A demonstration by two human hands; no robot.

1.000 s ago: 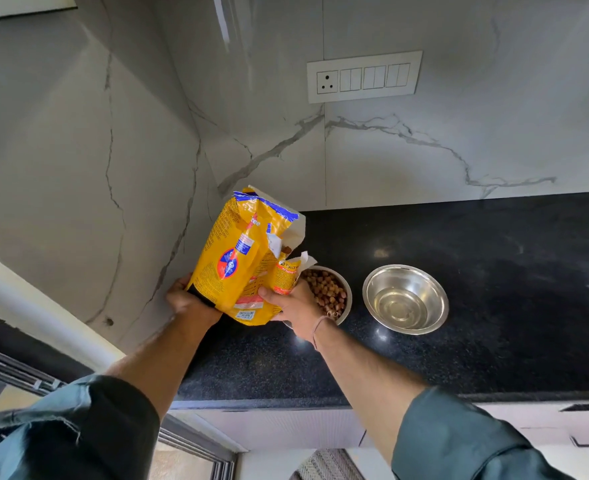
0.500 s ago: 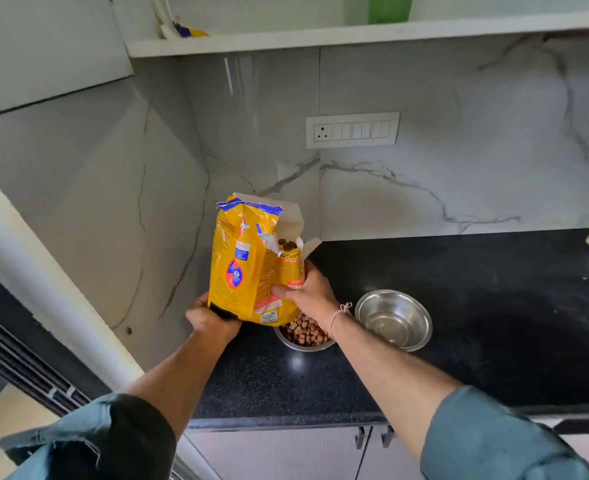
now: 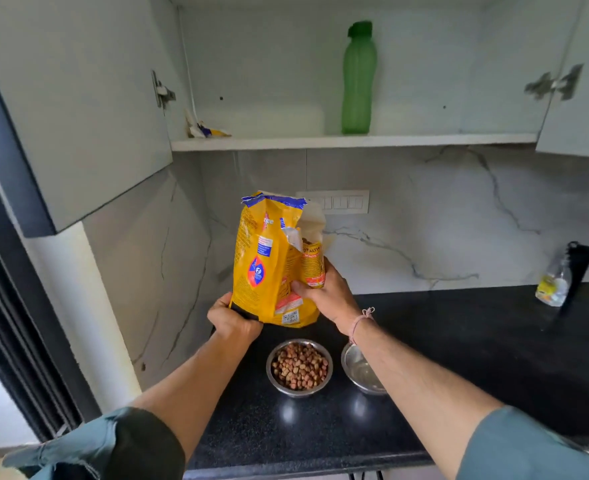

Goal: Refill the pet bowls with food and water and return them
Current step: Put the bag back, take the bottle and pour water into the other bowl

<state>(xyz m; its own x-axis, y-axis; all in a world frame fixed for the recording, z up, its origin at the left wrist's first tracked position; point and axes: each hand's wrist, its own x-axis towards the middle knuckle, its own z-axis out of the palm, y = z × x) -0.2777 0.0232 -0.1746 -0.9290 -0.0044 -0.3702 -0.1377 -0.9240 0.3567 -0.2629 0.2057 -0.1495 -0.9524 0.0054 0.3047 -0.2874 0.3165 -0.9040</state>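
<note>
Yellow plastic food bag (image 3: 269,268) stands upright. Left hand (image 3: 232,322) and right hand (image 3: 327,296) clamp their fingers on it, near a round steel bowl (image 3: 298,393) of kibble.

On the countertop (image 3: 476,358), the kibble bowl (image 3: 299,393) sits just left of the other bowl (image 3: 357,374). My kibble bag (image 3: 269,268) hangs above, behind them.

Soft, even light for you. White glints sit on the counter (image 3: 459,341) below your left hand (image 3: 232,322). Right of your right hand (image 3: 327,296), the bottle (image 3: 552,285) looks smeared.
</note>
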